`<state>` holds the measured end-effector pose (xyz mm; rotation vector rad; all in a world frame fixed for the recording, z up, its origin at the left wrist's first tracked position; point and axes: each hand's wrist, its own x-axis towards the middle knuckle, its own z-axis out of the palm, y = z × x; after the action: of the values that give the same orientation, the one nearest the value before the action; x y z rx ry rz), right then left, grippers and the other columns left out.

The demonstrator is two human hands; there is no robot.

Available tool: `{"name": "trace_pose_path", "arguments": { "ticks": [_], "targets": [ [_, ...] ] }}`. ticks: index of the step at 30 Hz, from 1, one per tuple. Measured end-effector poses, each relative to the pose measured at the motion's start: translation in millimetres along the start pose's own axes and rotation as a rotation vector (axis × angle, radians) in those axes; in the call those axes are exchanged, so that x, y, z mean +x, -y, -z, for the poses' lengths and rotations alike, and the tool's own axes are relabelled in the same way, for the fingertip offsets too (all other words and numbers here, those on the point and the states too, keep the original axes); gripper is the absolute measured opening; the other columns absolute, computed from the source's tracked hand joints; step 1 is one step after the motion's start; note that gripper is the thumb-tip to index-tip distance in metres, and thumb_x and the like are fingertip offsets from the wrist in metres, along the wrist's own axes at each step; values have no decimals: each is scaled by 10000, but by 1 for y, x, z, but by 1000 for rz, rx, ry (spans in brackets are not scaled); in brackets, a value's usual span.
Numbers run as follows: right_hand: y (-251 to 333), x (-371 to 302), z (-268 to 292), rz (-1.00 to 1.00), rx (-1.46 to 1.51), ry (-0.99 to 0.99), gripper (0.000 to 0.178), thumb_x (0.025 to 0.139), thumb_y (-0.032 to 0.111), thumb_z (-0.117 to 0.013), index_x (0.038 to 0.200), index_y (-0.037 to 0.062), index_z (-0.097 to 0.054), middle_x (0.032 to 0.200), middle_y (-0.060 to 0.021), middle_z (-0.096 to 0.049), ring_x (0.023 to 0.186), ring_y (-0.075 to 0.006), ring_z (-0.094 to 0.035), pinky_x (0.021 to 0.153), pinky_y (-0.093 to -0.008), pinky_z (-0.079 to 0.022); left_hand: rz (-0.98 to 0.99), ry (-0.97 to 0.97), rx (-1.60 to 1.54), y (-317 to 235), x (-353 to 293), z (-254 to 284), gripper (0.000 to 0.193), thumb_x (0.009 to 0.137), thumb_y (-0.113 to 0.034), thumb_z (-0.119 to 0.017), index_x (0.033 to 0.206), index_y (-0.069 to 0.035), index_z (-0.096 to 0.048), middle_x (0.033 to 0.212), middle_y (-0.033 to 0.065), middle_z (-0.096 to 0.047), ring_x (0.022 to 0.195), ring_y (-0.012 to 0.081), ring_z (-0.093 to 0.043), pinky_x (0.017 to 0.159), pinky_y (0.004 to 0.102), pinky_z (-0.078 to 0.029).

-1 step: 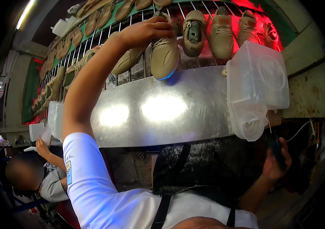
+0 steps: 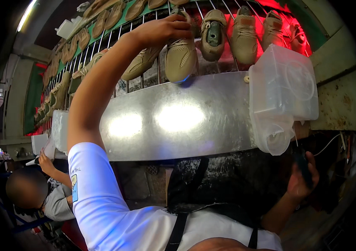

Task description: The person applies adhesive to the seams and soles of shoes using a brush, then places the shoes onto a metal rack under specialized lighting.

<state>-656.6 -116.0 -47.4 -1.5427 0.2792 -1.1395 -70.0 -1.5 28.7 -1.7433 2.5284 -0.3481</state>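
Observation:
My left hand (image 2: 167, 31) reaches up to the rack, its fingers closed around the ankle opening of a beige lace-up shoe (image 2: 181, 62). The shoe's toe points toward me, over the far edge of the metal table, with a blue glint on its tip. Low on the right, my right hand (image 2: 301, 180) is wrapped round a dark-handled tool (image 2: 302, 167). A thin shaft rises from that handle beside a clear plastic container (image 2: 282, 83); the shaft's kind I cannot make out.
A shiny metal table (image 2: 157, 138) curves before me. Behind it, a rack of metal rods holds several beige shoes (image 2: 244, 39), lit red at right. Sandal-shaped soles (image 2: 115, 16) lie on a green strip beyond. A co-worker (image 2: 56, 196) is at the lower left.
The shoe in my left hand has shifted slightly away from me, up onto the rack. My right hand has stayed in place with the tool.

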Motion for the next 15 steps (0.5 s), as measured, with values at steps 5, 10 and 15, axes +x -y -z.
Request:
{"name": "trace_pose_path", "arguments": {
  "ticks": [5,10,15],
  "targets": [
    [-1,-2,5,-8,-26,1,358,887,9,-667,1236,71,-616,1353,-346,-528,992,-336,-668,704,-334,-608,-12,205,109,17,19,-20,589,720,43,-657,1270,-158,-587,1378,27,-519,1360,270,-443,976,328,-573],
    [-5,2,-3,-22,-17,38,334,897,19,-659,1226,54,-614,1340,-343,-539,1057,-362,-657,718,-346,-622,-114,101,195,38,27,-63,594,742,-53,-686,1308,-209,-590,1387,7,-520,1316,260,-475,954,326,-573],
    [-9,4,-1,-62,-25,76,327,897,37,-670,1218,28,-608,1331,-337,-549,1134,-373,-626,715,-349,-621,-38,84,302,32,27,-66,623,837,-108,-614,1422,-297,-515,1486,-26,-451,1358,246,-440,1014,356,-530]
  ]
}}
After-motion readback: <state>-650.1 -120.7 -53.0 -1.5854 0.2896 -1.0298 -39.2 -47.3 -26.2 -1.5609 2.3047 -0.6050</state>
